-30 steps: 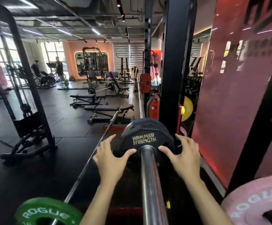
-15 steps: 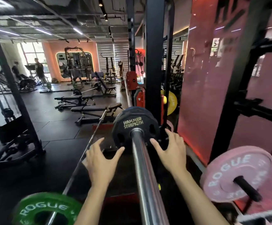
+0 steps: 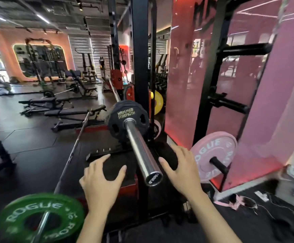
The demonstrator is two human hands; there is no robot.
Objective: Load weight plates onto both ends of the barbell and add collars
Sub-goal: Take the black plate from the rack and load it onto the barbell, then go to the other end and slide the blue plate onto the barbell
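Observation:
A black Hammer Strength plate [image 3: 127, 120] sits far up the chrome barbell sleeve [image 3: 141, 151], close to the black rack upright [image 3: 140, 67]. The sleeve's end cap points toward me. My left hand [image 3: 101, 179] hovers left of the sleeve end, fingers spread and holding nothing. My right hand [image 3: 181, 169] hovers right of it, also spread and empty. Neither hand touches the plate or the bar. No collar is visible on the sleeve.
A pink Rogue plate [image 3: 213, 151] hangs on a storage peg at right. A green Rogue plate [image 3: 39, 218] sits on a second bar at lower left. A yellow plate [image 3: 157, 102] lies behind the rack. Benches fill the floor at left; pink straps [image 3: 230, 202] lie at right.
Both hands have left the black plate and drawn back toward the sleeve's end. The plate stays seated far up the sleeve. The view has backed away and swung right.

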